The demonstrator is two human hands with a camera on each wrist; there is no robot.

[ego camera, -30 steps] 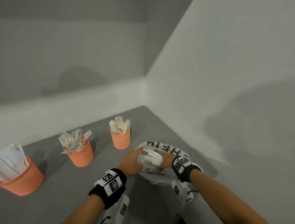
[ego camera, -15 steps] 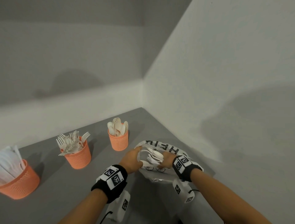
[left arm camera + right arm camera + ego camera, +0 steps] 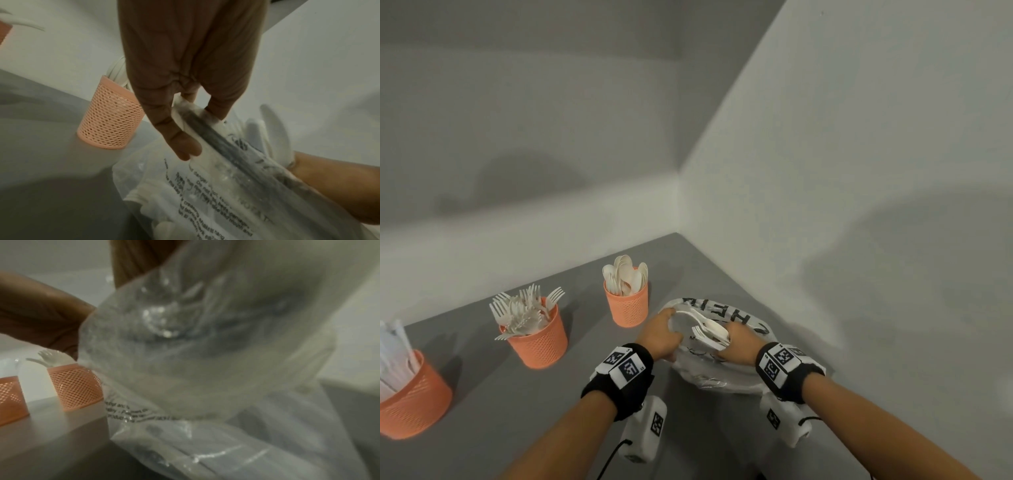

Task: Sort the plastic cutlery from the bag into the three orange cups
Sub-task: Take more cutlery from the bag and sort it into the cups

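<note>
A clear plastic bag [image 3: 726, 370] with black print lies in the table's corner. My left hand [image 3: 661, 334] pinches its rim [image 3: 197, 116], thumb and fingers on the film. My right hand [image 3: 736, 342] is inside the mouth, gripping a bundle of white cutlery [image 3: 709, 330] with a fork's tines showing. Three orange mesh cups stand to the left: spoons [image 3: 627, 303], forks [image 3: 537, 339], knives [image 3: 412, 401]. In the right wrist view the bag film [image 3: 216, 345] covers my fingers.
White walls [image 3: 825, 205] close the corner just behind and right of the bag. The grey table [image 3: 500, 394] lies between cups and arms. The spoon cup [image 3: 111, 118] stands close to my left hand.
My right hand has lifted the cutlery bundle a little higher out of the bag's mouth. The left hand keeps its hold on the rim.
</note>
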